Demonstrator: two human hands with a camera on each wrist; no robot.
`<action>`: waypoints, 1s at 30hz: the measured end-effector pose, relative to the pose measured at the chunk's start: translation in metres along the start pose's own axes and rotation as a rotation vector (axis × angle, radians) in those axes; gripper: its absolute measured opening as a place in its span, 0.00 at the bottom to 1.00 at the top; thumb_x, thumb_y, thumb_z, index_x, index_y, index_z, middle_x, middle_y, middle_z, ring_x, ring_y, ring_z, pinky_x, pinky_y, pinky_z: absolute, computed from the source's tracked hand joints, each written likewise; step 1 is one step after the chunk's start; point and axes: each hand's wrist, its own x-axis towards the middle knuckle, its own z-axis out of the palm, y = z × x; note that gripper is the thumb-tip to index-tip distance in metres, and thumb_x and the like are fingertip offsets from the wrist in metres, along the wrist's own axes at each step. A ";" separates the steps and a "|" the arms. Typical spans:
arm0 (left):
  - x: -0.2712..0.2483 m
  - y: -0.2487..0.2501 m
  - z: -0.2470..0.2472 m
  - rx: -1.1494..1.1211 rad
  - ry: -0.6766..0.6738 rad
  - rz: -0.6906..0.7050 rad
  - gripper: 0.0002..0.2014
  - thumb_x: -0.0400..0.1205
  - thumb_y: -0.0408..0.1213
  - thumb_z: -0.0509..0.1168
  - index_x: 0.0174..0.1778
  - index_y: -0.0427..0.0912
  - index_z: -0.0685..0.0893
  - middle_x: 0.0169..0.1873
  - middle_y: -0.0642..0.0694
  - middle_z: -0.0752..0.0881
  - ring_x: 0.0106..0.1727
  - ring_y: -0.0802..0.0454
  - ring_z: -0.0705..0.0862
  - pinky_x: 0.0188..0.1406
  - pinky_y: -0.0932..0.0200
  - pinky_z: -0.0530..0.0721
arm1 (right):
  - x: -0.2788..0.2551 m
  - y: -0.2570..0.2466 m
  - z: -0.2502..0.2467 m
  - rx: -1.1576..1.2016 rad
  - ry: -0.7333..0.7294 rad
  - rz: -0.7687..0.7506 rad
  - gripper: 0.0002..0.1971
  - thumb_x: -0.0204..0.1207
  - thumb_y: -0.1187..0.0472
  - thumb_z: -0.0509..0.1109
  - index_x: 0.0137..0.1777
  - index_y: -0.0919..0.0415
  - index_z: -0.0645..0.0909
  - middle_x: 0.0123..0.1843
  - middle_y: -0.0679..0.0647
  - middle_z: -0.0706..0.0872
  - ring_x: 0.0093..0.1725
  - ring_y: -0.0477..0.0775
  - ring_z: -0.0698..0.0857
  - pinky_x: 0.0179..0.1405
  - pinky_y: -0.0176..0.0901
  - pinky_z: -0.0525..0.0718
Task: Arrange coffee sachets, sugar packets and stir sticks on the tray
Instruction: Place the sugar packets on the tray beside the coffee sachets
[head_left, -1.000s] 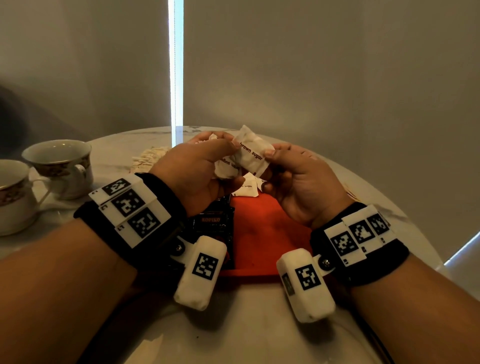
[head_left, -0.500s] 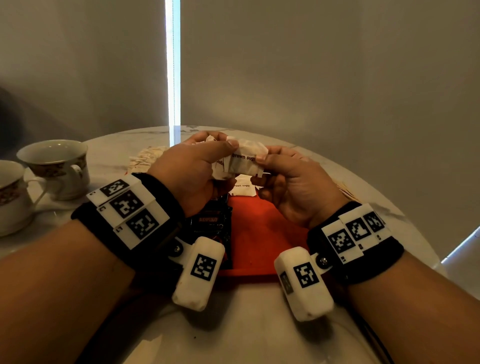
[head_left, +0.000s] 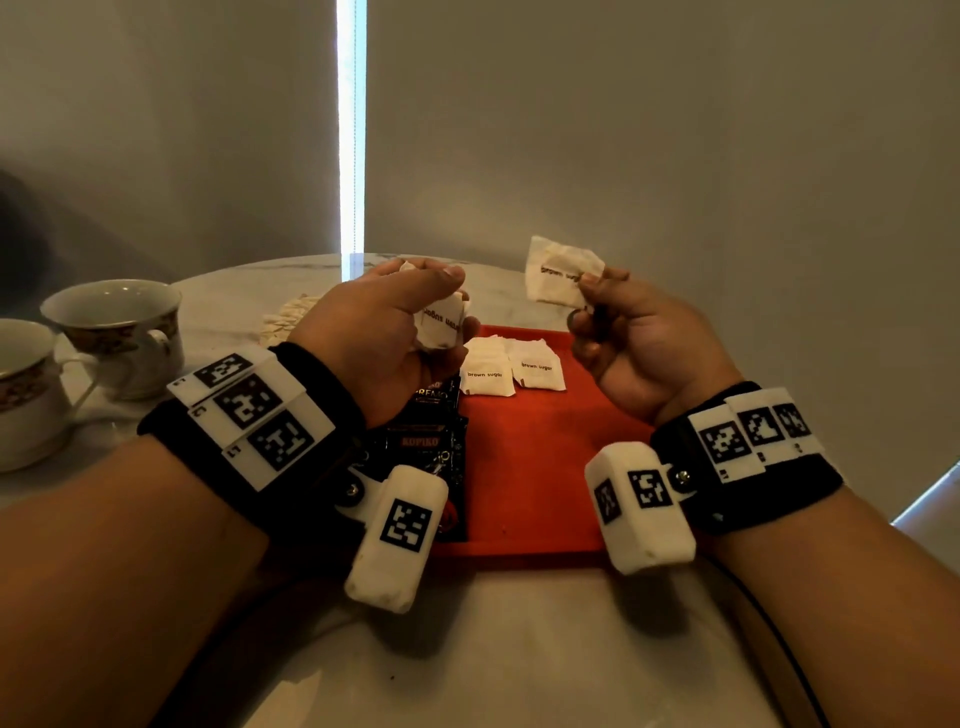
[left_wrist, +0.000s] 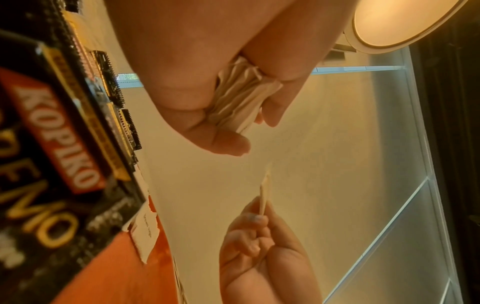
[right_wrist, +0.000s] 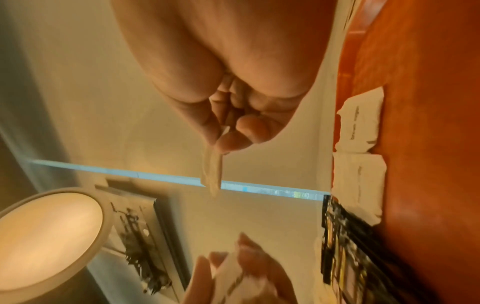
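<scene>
I'm mid sugar step: my right hand (head_left: 631, 332) pinches one brown sugar packet (head_left: 558, 273) above the red tray (head_left: 530, 467), my left hand (head_left: 384, 332) clutches the remaining bundle (head_left: 441, 325). Next I judge it belongs beside the two laid packets (head_left: 511, 371), flat and squared.

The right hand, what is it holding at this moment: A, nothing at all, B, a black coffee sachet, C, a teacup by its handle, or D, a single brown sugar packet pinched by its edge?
D: the right hand pinches one white brown sugar packet by its edge, above the far end of the red tray.
</scene>
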 end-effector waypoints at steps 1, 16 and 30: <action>0.000 0.000 0.000 -0.005 0.003 -0.004 0.02 0.84 0.37 0.69 0.49 0.46 0.83 0.57 0.36 0.82 0.48 0.41 0.85 0.29 0.57 0.85 | 0.005 0.000 -0.005 0.015 0.024 0.012 0.05 0.84 0.67 0.65 0.55 0.59 0.80 0.43 0.55 0.88 0.29 0.44 0.81 0.22 0.33 0.73; 0.002 0.003 -0.002 -0.052 0.006 -0.014 0.06 0.83 0.37 0.70 0.53 0.45 0.80 0.55 0.37 0.82 0.47 0.42 0.86 0.27 0.59 0.84 | 0.030 0.029 -0.040 -0.230 0.193 0.426 0.06 0.86 0.69 0.61 0.58 0.66 0.79 0.40 0.58 0.90 0.24 0.45 0.76 0.16 0.32 0.67; 0.004 0.005 -0.002 -0.048 0.030 -0.019 0.08 0.84 0.38 0.69 0.56 0.44 0.78 0.55 0.37 0.82 0.46 0.44 0.86 0.26 0.59 0.84 | 0.028 0.027 -0.035 -0.315 0.154 0.498 0.12 0.87 0.71 0.59 0.62 0.64 0.82 0.44 0.59 0.90 0.29 0.44 0.77 0.17 0.29 0.73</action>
